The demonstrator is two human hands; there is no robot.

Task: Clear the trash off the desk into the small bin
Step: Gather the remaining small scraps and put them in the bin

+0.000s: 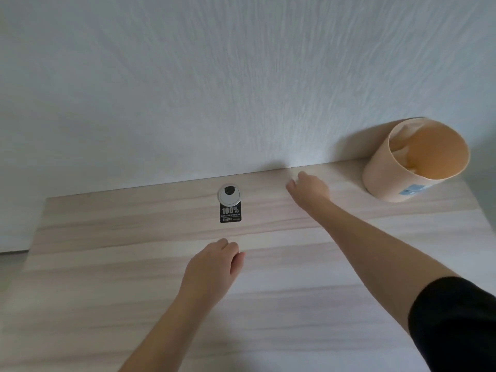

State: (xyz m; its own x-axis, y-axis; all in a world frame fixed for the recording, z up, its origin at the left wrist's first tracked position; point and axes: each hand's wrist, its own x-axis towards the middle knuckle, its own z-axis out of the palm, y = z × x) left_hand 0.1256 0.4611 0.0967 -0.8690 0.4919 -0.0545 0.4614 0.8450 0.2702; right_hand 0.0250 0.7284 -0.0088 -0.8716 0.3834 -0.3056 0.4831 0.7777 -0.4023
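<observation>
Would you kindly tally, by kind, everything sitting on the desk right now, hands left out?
Bin: 1, the beige small bin at the desk's far right corner, with pale crumpled trash inside
Cable grommet: 1, the round silver grommet
Black label: 1, the "100%" tag just below the grommet
Total: 3

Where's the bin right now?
In the head view, the bin sits at the desk's far right corner against the wall, just right of the right hand.
</observation>
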